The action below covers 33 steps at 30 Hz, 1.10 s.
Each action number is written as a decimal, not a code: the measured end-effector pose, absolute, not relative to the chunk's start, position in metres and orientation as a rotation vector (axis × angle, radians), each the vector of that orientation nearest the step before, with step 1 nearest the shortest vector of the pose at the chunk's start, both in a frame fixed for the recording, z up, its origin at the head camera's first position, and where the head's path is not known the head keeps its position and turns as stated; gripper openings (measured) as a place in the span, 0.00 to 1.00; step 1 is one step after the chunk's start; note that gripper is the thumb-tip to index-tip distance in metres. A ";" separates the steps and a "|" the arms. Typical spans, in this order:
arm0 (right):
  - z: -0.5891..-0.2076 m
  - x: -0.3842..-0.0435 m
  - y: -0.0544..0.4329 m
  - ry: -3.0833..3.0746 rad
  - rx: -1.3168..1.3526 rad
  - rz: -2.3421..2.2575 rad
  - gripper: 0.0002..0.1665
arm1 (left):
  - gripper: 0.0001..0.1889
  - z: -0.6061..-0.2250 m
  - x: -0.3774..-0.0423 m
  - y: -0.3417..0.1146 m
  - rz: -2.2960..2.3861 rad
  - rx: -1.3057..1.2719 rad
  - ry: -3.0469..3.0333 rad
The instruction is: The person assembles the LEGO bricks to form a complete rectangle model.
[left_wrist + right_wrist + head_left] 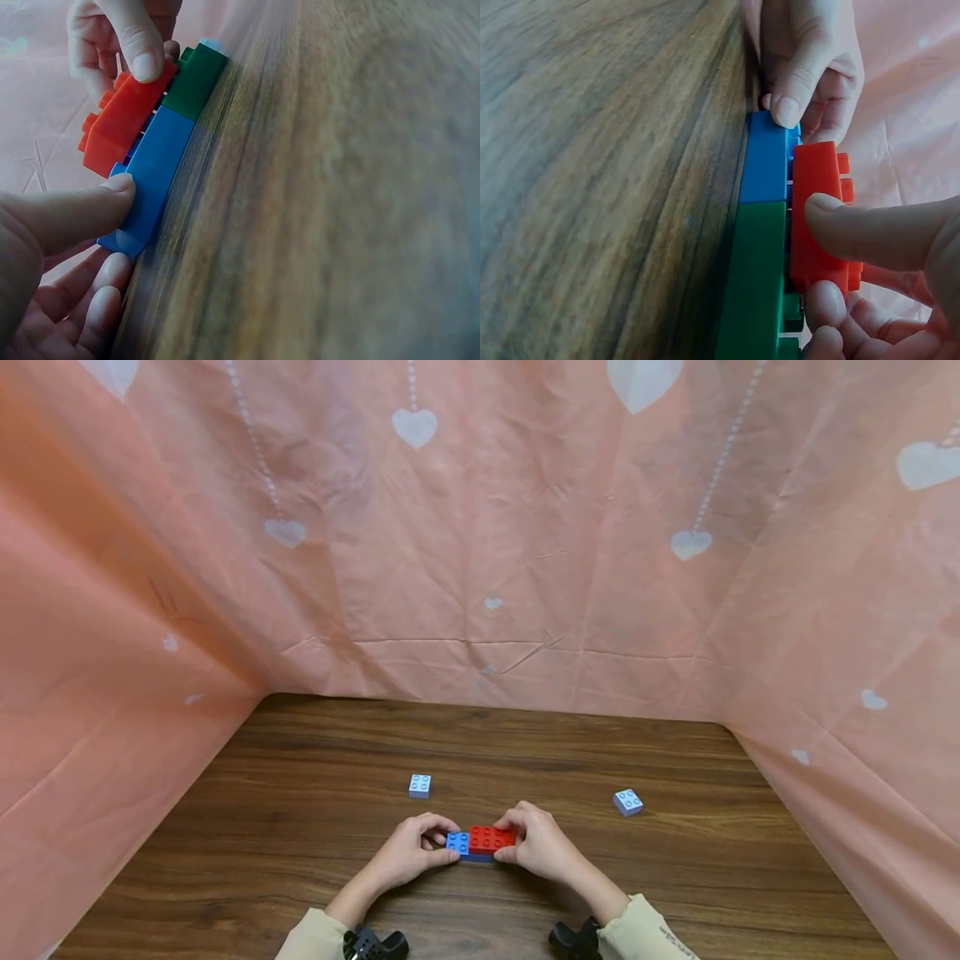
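Note:
My left hand (408,853) pinches the near end of a blue brick (161,165) between thumb and fingers. A green brick (196,81) stands end to end with the blue one, both on the tabletop. My right hand (542,843) holds a red brick (816,214) by its sides, thumb on one face and fingers opposite. The red brick lies over the joint of the blue and green bricks. Studs show in a narrow gap beneath it in both wrist views. In the head view the green brick is hidden behind the red brick and right hand.
Two pale square bricks lie on the wooden table (315,760): one pale brick (420,786) beyond the left hand, another pale brick (627,802) farther right. A pink curtain (480,543) with white hearts surrounds the back and sides.

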State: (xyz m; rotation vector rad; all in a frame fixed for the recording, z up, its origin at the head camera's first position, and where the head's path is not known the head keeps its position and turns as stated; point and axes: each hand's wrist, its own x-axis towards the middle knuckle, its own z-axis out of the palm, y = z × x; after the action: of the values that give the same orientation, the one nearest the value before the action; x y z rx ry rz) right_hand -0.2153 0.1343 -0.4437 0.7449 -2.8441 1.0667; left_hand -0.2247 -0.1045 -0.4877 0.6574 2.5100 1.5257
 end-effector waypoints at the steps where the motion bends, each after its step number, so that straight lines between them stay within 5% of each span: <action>1: -0.444 -0.216 0.134 -2.851 0.734 1.082 0.16 | 0.15 -0.488 -0.224 -0.104 1.528 0.655 2.510; 33: -0.443 -0.212 0.132 -2.896 0.728 1.058 0.19 | 0.15 -0.487 -0.223 -0.098 1.477 0.692 2.583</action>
State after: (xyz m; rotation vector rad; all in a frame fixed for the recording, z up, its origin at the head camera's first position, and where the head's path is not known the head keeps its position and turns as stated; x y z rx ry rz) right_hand -0.2124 0.1322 -0.4432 0.7281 -2.8964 1.0578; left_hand -0.2234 -0.0981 -0.4866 0.6924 2.5828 1.4768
